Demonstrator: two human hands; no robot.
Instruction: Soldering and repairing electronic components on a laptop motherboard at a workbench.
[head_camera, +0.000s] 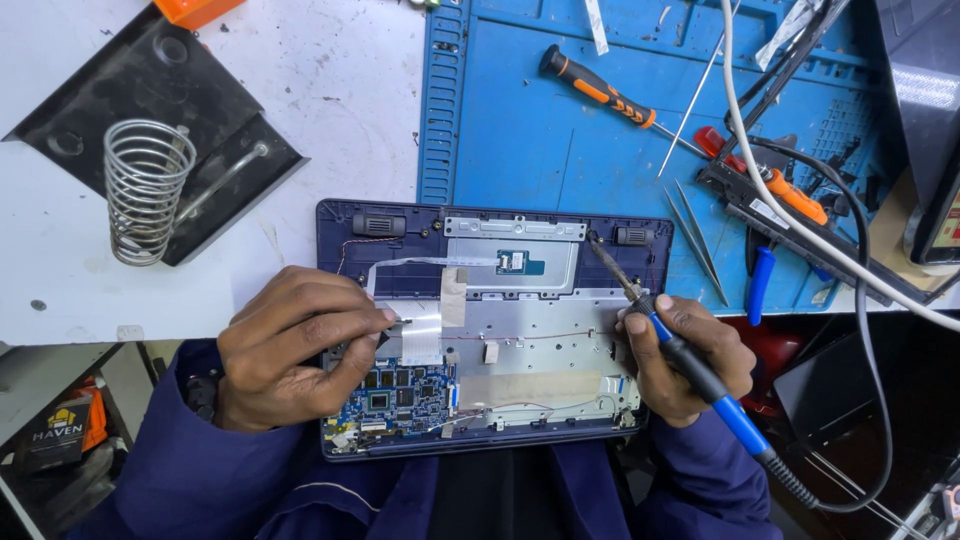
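My right hand (690, 360): clamps soldering iron (700, 375), tip aimed 11 o'clock at opened laptop base (530, 355). My left hand (295, 345): pinches ribbon cable (420, 325), steadying it clear of board.

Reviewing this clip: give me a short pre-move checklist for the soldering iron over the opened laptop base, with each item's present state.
1. Right hand grips the soldering iron firmly on its blue handle: ok.
2. Iron tip position: at the top edge of the opened laptop base, near the right hinge area; whether it touches is cannot tell.
3. Left hand clear of the tip: ok, it pinches the white ribbon cable well to the left.
4. Iron cord clear of the board: ok, it loops off to the right.
5. Coil iron stand free: ok, empty at upper left.
6. Blue circuit board uncovered: ok.
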